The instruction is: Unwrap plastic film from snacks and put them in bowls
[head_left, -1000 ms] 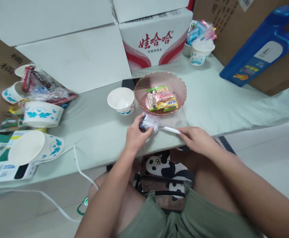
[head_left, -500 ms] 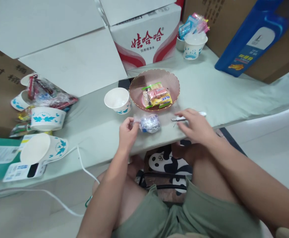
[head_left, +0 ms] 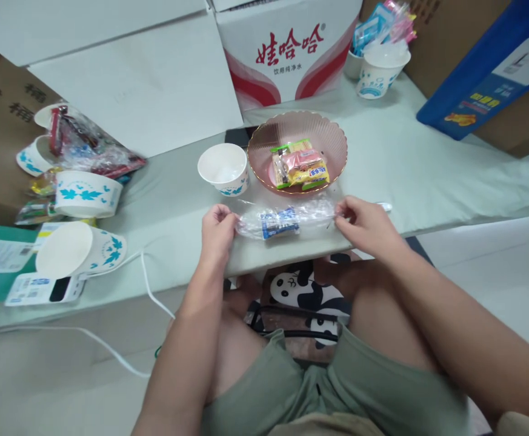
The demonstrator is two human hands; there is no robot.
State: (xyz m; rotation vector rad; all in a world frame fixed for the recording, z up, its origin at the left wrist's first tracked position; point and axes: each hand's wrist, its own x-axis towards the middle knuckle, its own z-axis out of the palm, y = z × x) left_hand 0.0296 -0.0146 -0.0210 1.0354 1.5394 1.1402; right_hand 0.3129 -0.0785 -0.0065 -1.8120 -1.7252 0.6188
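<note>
A clear plastic bag (head_left: 313,212) lies stretched across the front of the table, with a small blue-and-white wrapped packet (head_left: 280,223) inside it. Its left end is pinched by my left hand (head_left: 219,233), fingers closed. At the other end, my right hand (head_left: 365,225) pinches the plastic between thumb and fingers. A white-handled utility knife (head_left: 385,206) pokes out from behind my right hand, most of it hidden. Just beyond the bag are a pink scalloped bowl (head_left: 264,136) holding several wrapped snacks (head_left: 298,165) and a white paper cup (head_left: 223,166).
On the left, paper cups (head_left: 85,194) stand among plastic-wrapped packets (head_left: 94,148), near a white device (head_left: 41,289) with a cable (head_left: 148,290). White cartons (head_left: 286,57) line the back. At right stand a packet-filled cup (head_left: 380,72) and a blue bottle (head_left: 486,85).
The bunched plastic bag has been drawn out wide between my hands, showing the blue packet. My right hand has moved from over the knife to pinching the bag; my left hand shifted left.
</note>
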